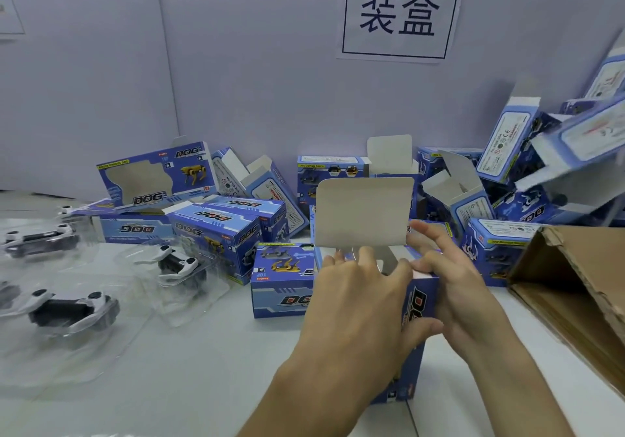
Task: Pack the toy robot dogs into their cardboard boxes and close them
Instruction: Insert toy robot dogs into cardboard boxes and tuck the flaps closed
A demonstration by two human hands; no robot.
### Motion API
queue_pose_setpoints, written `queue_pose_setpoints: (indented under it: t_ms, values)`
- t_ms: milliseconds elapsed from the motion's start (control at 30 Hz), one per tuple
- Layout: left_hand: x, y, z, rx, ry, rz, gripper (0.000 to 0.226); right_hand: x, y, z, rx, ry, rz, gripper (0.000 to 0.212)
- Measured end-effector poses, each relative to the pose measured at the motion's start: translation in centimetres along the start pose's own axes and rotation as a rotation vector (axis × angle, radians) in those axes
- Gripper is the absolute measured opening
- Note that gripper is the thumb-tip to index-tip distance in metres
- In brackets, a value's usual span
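The cardboard box (418, 304), blue with "DOG" printed down its side, stands on end on the table (176, 389) between both hands, its top end open and its plain grey flap (363, 213) sticking straight up. The left hand (351, 291) lies over the box's upper left edge, its fingers (367, 257) bent down into the opening at the foot of the flap. The right hand (465, 287) grips the box's right side, thumb on the printed face, and its fingers (431, 233) reach up to the flap's lower right corner. What is inside the box is hidden.

Just left of the left fingers lies a closed box (282, 284). Farther left, toy robot dogs (177, 264) sit in clear plastic trays. Beyond the fingers, against the wall, is a heap of open boxes (456, 196). To the right of the right fingers a brown carton (571, 287) lies tipped open. Above hangs a paper sign (399, 10).
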State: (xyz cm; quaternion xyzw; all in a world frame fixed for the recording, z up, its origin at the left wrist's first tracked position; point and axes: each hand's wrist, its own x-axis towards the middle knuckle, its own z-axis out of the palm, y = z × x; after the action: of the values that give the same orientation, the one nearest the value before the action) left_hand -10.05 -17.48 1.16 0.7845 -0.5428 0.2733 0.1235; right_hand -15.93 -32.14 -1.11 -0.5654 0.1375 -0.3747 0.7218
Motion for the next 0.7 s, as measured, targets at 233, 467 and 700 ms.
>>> queue_pose_setpoints:
  t_ms: [233, 467, 700]
  values:
    - [0.4, -0.1, 0.4, 0.004, 0.044, -0.002, 0.056, 0.1, 0.3, -0.1, 0.035, -0.108, -0.017, 0.051]
    - [0.5, -0.1, -0.4, 0.096, -0.089, 0.113, 0.053, 3.5, -4.0, 1.8, 0.058, -0.241, -0.206, 0.038]
    - [0.5, -0.5, -0.5, 0.038, 0.005, 0.079, 0.054, 8.0, -9.5, 4.2, -0.719, -0.482, -0.158, 0.029]
